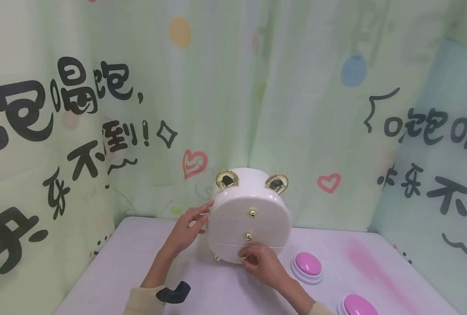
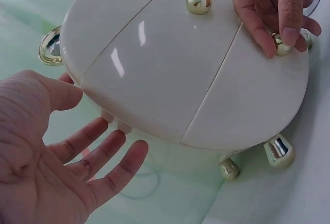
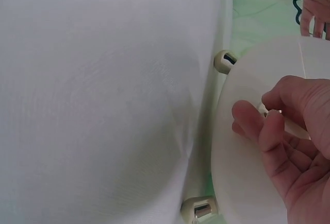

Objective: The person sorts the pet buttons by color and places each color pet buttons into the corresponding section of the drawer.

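A white rounded storage box with gold ear-shaped rings on top and short gold feet stands upright on the table. Its front has drawers, each with a round gold knob. Down at the lowest drawer, my right hand pinches the bottom gold knob between thumb and fingers, which partly hide it. This drawer's front looks flush with the panel above. My left hand is at the box's left side, thumb at the front edge and fingers extended along the side. The middle knob is untouched.
Two pink domed buttons with white bases, a nearer button and a farther button, sit right of the box. Pale table cloth bears a pink smear at right. Printed curtains enclose the back and sides.
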The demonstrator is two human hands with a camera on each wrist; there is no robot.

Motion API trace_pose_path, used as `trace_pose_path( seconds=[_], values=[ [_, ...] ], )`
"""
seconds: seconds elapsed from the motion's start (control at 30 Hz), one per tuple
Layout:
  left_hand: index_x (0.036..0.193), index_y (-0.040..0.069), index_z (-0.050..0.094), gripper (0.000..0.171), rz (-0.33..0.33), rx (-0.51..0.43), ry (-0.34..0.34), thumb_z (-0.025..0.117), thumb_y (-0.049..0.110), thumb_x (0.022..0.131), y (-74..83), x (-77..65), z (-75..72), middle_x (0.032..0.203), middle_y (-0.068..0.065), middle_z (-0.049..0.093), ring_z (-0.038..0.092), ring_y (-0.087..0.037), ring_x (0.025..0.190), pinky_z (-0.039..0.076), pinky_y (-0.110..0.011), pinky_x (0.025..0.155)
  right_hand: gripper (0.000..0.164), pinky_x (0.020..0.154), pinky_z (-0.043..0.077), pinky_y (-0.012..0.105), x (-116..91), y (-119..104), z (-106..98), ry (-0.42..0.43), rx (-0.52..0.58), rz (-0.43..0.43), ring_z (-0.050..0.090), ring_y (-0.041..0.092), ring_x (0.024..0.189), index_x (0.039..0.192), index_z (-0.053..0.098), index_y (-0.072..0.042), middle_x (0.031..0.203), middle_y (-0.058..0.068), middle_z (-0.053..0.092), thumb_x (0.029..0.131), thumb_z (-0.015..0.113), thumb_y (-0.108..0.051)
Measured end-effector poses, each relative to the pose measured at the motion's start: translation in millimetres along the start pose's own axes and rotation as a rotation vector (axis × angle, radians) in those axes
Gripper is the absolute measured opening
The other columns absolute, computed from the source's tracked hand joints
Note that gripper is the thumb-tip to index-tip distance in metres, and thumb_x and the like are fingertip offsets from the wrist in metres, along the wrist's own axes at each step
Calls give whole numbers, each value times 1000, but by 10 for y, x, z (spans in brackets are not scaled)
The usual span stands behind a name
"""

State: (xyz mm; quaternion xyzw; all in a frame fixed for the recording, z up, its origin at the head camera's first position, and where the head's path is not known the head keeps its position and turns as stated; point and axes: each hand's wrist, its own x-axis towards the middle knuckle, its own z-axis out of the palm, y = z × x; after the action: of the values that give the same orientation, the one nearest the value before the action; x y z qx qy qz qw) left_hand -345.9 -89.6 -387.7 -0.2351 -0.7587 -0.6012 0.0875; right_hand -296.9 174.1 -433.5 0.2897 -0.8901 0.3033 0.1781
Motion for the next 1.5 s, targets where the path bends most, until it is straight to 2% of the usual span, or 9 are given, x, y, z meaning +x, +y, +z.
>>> trace_pose_path(
  seconds=[0.3,0.5,0.77,1.03,1.33,1.5],
  values=[
    [148,23,58,44,9,7,1,58,14,105,29,21,-1,136,-14,60,62,-34,117,62,-36,79,17,62,53,20,-66,-86,-57,-70,61,52,57,-2,70,94,77,-4,80,-3,72,81,74,7],
    [147,23,58,44,1,9,3,58,14,105,25,11,1,136,-14,60,63,-34,118,62,-37,79,17,60,50,19,-165,-182,-79,-99,69,76,53,-4,69,96,78,-5,80,-6,71,82,74,5],
    [147,22,59,44,1,-3,6,59,14,104,-2,4,8,135,-13,60,63,-30,114,62,-36,78,17,61,51,19,-287,-255,-91,-112,86,64,54,-5,70,96,78,-8,81,-7,71,83,75,3],
    [147,21,58,44,7,2,5,58,12,104,-11,6,10,136,-14,60,63,-32,115,62,-35,78,18,65,52,19,-405,-334,-98,-120,103,29,55,-6,72,97,78,-8,81,-9,70,84,73,3],
    [147,18,58,44,5,-12,12,58,10,104,-1,-18,17,134,-15,61,63,-31,113,62,-36,77,17,65,51,19,-487,-442,-130,-201,137,101,53,-5,72,100,77,-9,80,-14,67,87,73,1],
    [147,17,58,44,10,-6,11,58,10,104,-2,-2,11,134,-17,60,63,-33,114,62,-38,78,17,64,51,18,-516,-480,-149,-224,128,93,53,-6,70,101,77,-9,80,-14,67,87,73,0]
  ],
)
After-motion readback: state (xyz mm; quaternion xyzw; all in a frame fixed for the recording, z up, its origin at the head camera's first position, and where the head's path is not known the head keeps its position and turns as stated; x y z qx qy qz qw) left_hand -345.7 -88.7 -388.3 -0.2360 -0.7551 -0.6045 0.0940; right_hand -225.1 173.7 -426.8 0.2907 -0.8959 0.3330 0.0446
